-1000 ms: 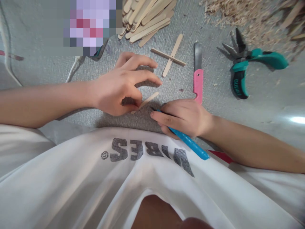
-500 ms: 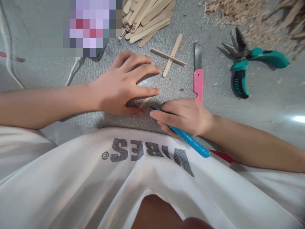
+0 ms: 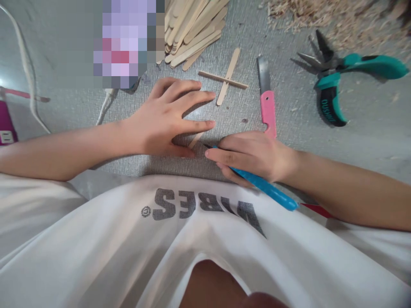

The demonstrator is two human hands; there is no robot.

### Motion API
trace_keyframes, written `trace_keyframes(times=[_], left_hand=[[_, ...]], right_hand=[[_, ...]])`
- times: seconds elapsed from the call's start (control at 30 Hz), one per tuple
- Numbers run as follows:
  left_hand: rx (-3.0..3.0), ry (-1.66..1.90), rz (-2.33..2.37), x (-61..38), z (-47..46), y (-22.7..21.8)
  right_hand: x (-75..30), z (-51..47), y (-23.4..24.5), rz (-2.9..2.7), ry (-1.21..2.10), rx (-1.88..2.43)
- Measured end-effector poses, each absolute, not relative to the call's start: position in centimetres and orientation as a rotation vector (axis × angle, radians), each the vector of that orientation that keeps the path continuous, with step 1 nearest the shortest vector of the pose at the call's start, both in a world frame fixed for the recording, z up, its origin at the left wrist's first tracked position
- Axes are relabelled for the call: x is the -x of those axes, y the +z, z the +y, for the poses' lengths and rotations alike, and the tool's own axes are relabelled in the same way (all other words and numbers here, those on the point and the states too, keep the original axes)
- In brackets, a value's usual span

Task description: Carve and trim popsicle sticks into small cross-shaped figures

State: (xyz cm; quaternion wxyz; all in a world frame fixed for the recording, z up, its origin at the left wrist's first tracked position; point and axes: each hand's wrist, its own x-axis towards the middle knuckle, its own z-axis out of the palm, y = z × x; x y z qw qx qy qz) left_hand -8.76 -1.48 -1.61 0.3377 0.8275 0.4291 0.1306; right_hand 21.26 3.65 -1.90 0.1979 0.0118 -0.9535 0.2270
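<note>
My left hand [image 3: 167,117] lies flat, fingers spread, pressing a wooden craft stick [image 3: 195,139] onto the grey textured surface; most of the stick is hidden under the fingers. My right hand [image 3: 253,156] grips a blue-handled craft knife [image 3: 266,188] like a pen, its dark tip resting beside the stick's exposed end, just right of my left fingertips.
Two sticks joined as a cross [image 3: 224,77] lie beyond my left hand, with a pile of sticks [image 3: 189,25] further back. A pink-handled blade [image 3: 267,102], teal pliers [image 3: 334,85] and wood shavings [image 3: 321,17] sit to the right. A white cable [image 3: 105,102] runs at the left.
My left hand went from pinching the stick with raised fingers to lying flat over it. The right hand with the knife has barely moved; the view shifted slightly.
</note>
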Motion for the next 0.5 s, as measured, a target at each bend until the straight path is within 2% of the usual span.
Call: trace_keyframes(times=[0.5], left_hand=[[-2.308,0.327,1.106,9.5,-1.9,-3.0]], right_hand=[[-21.5,3.7,-2.4,-2.649,0.580,-0.013]])
